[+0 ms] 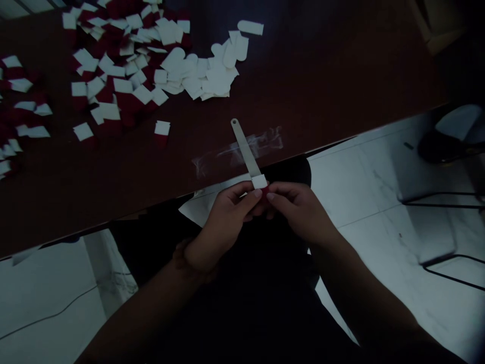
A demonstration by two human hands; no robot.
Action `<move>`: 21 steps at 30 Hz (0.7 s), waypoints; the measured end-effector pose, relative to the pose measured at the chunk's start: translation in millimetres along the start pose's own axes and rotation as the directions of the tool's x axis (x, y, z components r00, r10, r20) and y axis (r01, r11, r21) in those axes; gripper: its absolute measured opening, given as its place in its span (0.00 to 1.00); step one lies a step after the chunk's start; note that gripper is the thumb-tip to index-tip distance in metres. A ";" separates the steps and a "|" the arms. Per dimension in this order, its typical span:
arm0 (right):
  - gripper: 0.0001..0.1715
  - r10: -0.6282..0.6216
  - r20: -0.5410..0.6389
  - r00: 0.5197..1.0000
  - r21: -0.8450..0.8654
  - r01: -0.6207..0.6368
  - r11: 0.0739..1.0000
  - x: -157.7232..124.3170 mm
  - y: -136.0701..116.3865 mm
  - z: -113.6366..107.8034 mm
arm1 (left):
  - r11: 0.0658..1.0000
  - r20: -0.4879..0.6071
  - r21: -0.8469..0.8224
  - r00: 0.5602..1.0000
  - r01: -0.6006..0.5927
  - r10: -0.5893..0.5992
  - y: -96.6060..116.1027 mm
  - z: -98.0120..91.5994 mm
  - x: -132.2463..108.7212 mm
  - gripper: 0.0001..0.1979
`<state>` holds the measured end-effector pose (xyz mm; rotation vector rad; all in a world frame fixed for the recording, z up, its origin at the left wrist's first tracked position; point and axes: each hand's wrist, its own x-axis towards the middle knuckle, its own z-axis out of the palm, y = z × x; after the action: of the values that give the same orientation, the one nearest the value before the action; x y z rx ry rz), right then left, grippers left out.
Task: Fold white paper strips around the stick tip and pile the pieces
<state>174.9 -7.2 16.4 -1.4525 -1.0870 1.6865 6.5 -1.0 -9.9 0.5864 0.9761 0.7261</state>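
Both hands meet just below the near edge of a dark brown table (322,86). My left hand (223,222) and my right hand (299,210) pinch a small red-and-white piece (260,183) between thumbs and fingertips. The piece sits on the near end of a thin grey metal strip (242,144), which slants up and away over the table edge and has a hole at its far end. Whether either hand also grips the strip is hidden by the fingers.
A big heap of red-and-white pieces (125,65) covers the table's far left, with plain white rounded pieces (212,71) beside it. A crumpled clear film (257,144) lies under the strip. White tiled floor and a chair base (443,227) lie to the right.
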 end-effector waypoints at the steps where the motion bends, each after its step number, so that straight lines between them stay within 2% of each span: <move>1: 0.11 0.010 0.000 1.000 0.018 -0.010 1.000 -0.2 -0.1 0.2 | 1.000 -0.008 0.007 1.000 -0.002 0.002 -0.2 -0.3 0.0 0.11; 6: 0.18 0.036 0.033 0.999 0.043 -0.037 0.998 1.0 0.0 1.6 | 0.999 -0.031 0.009 0.999 -0.039 0.039 -1.4 -0.8 -1.8 0.12; 12: 0.15 -0.003 0.005 1.000 -0.018 0.003 1.000 1.6 0.0 4.5 | 0.998 0.015 -0.039 0.999 -0.048 0.049 -1.8 1.7 -3.2 0.14; 18: 0.18 -0.052 -0.088 0.995 -0.095 0.044 0.995 -1.0 0.0 2.7 | 0.999 -0.110 0.010 0.993 -0.052 0.053 -1.7 1.8 -2.8 0.13; 21: 0.15 -0.060 -0.122 0.991 -0.085 0.050 0.995 -0.2 0.6 1.9 | 0.997 -0.166 0.056 0.984 -0.048 0.056 -1.3 2.7 -2.0 0.13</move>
<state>173.1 -7.9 16.1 -1.5437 -1.1285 1.5075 8.5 -3.7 -8.5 0.6045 1.1418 0.8085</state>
